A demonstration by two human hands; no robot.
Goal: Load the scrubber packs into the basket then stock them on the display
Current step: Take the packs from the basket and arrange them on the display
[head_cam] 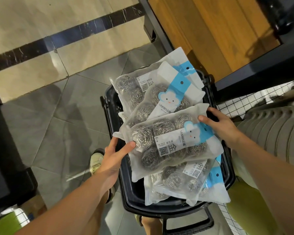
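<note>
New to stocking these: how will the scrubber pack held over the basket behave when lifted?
Probably light for its size: the scrubber pack holds coiled wire balls. Likely floppy, since the film bag is soft and the left hand and right hand grip opposite ends. The glossy film may slide; packs in the basket lie askew.

basket (pixel 217 197) – on floor (pixel 58 119) | scrubber packs (pixel 170 143) piled inside | shelf (pixel 210 31) behind
</note>
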